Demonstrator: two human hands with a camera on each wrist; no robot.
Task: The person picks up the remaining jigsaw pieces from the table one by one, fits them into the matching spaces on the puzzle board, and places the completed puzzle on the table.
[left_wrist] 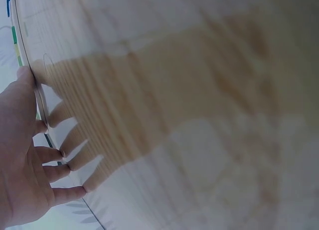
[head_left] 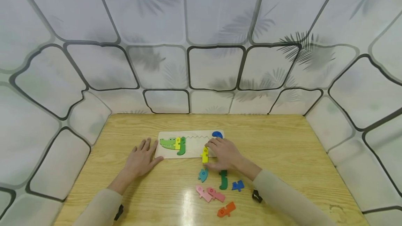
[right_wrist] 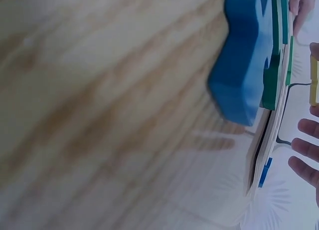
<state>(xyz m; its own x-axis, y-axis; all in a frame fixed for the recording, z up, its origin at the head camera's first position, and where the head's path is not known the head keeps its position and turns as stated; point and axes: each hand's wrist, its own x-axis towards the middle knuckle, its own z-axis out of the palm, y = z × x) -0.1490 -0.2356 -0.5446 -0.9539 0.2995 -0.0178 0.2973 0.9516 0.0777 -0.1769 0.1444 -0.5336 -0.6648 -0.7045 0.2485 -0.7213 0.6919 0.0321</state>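
Pinching flat yellow puzzle piece [head_left: 205, 155] in right hand [head_left: 224, 153] at near edge of pale rectangular wooden board [head_left: 193, 148]; resting spread left hand [head_left: 140, 159] beside left end. Apparently placing; probably calls for aligning, lowering.

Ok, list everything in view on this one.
Table: 1, tan, underneath
Backdrop: 1, white-grey, around table
Puzzle board: 1, pale, on table
Crocodile head: 1, green, board's left
Second piece: 1, yellow, beside head
Third piece: 1, green, beside second
Tail piece: 1, blue, board's right
Held piece: 1, yellow, right grip
Loose pieces: 6, turquoise, dark green, blue, two pink, orange, table
Straps: 2, black, sleeves
Sleeves: 2, beige, forearms
Left grip: 1, bare, by board's left
Right grip: 1, bare, over board
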